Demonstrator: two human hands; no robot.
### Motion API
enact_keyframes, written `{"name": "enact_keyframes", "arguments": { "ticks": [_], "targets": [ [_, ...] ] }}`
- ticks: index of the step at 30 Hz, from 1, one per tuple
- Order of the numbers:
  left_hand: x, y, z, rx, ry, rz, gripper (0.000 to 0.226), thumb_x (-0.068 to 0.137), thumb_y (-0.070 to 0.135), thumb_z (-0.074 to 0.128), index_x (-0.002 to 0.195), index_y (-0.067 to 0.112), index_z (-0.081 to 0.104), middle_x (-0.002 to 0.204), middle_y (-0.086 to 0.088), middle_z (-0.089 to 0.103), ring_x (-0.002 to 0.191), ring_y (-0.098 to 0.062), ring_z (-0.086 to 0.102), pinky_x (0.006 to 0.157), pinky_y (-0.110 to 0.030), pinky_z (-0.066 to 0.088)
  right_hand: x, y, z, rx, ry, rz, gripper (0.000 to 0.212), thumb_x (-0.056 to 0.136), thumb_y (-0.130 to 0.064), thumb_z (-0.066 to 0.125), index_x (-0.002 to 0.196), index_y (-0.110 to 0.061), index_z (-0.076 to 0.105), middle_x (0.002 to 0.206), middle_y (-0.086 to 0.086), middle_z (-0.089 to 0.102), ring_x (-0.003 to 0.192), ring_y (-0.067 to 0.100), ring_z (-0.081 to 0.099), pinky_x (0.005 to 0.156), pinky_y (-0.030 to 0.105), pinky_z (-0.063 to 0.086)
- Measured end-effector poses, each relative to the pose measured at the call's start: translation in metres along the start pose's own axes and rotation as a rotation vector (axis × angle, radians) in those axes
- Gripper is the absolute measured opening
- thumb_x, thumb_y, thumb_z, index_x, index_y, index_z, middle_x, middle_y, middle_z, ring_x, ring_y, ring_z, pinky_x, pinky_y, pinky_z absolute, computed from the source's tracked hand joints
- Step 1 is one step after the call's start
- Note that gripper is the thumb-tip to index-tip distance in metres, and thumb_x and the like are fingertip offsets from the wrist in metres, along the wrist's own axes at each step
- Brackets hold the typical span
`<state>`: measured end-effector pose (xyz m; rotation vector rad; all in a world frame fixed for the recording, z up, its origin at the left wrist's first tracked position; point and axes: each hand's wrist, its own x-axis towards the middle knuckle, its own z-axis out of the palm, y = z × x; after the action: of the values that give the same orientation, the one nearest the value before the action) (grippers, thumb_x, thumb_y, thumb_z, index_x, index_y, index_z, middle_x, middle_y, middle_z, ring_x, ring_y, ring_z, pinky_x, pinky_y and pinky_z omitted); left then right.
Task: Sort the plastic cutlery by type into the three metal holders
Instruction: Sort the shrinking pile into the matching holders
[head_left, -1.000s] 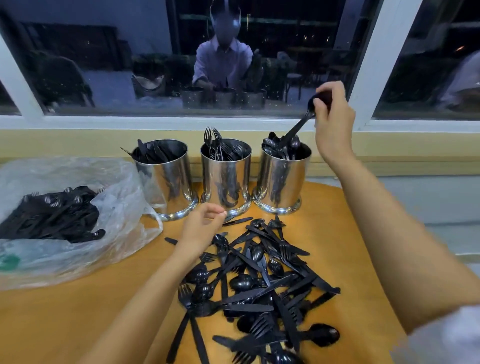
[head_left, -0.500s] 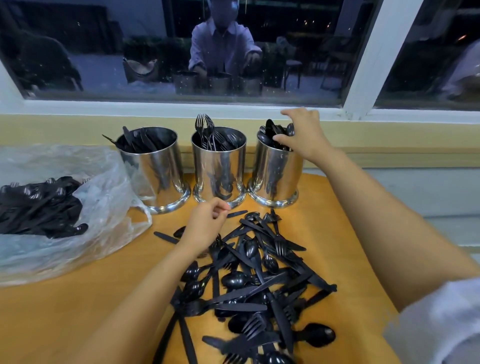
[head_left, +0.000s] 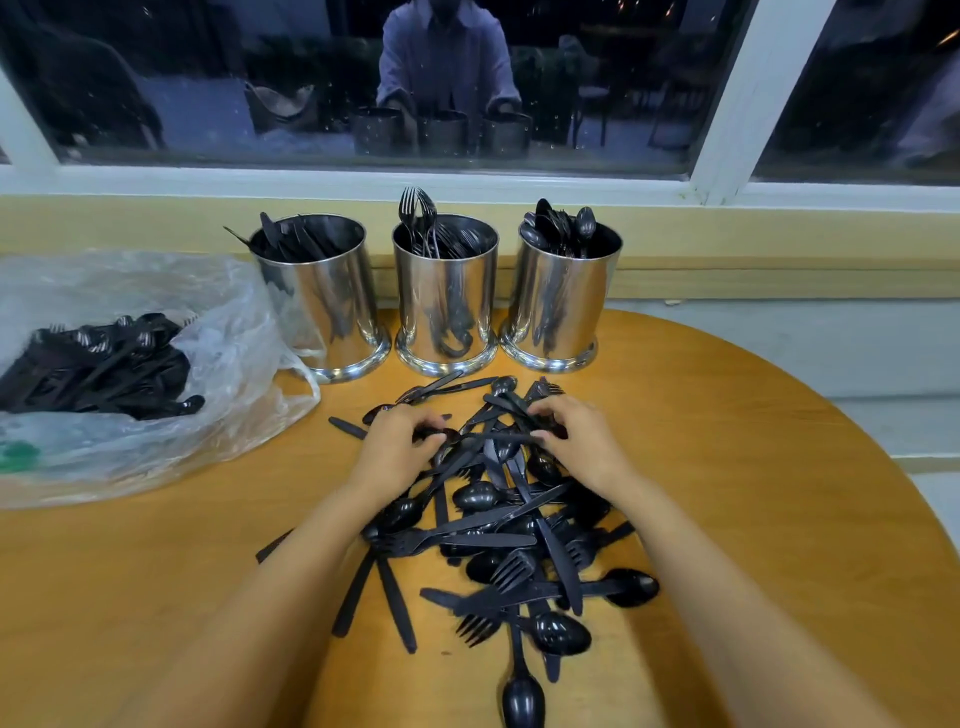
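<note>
Left hand (head_left: 397, 454) and right hand (head_left: 584, 441), fingers curled, pinch pieces in the cutlery pile (head_left: 498, 519) mid-table; these look light, slick, snag-prone, best lifted by handles.

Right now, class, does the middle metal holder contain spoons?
No, forks stand in the middle holder; the spoons are in the right holder.

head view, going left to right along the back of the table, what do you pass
plastic bag of cutlery → holder with knives → holder with forks → holder with spoons
</note>
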<state>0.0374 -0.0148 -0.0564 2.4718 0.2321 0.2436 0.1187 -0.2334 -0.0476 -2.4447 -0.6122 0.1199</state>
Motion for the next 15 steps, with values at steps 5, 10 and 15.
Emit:
{"name": "enact_keyframes", "arguments": {
  "ticks": [5, 10, 15],
  "targets": [
    [-0.012, 0.001, -0.008, 0.008, -0.021, 0.017, 0.011, 0.095, 0.02, 0.063, 0.097, 0.015, 0.073, 0.092, 0.005, 0.068, 0.089, -0.011, 0.061, 0.088, -0.034, 0.052, -0.012, 0.004, -0.004, 0.168, -0.094, -0.041, 0.026, 0.088, -0.018, 0.07, 0.113, -0.024, 0.066, 0.111, -0.012, 0.064, 0.108, 0.008, 0.055, 0.09, 0.019, 0.042],
    [0.013, 0.01, -0.012, 0.032, 0.089, 0.038, 0.017, 0.097, 0.019, 0.06, 0.109, 0.012, 0.068, 0.103, 0.0, 0.064, 0.097, -0.013, 0.056, 0.09, -0.027, 0.045, 0.002, 0.008, -0.019, 0.227, 0.025, -0.038, 0.032, 0.088, -0.03, 0.067, 0.119, -0.023, 0.063, 0.118, -0.016, 0.057, 0.111, 0.007, 0.05, 0.095, 0.023, 0.04],
    [0.053, 0.005, 0.001, 0.134, -0.032, -0.063, 0.04, 0.101, 0.028, 0.052, 0.138, 0.015, 0.051, 0.142, -0.01, 0.048, 0.132, -0.029, 0.041, 0.111, -0.04, 0.035, 0.038, 0.018, -0.01, 0.014, -0.03, -0.015, 0.044, 0.102, -0.035, 0.041, 0.142, -0.016, 0.045, 0.145, 0.001, 0.045, 0.137, 0.021, 0.035, 0.111, 0.035, 0.028]
  ]
}}
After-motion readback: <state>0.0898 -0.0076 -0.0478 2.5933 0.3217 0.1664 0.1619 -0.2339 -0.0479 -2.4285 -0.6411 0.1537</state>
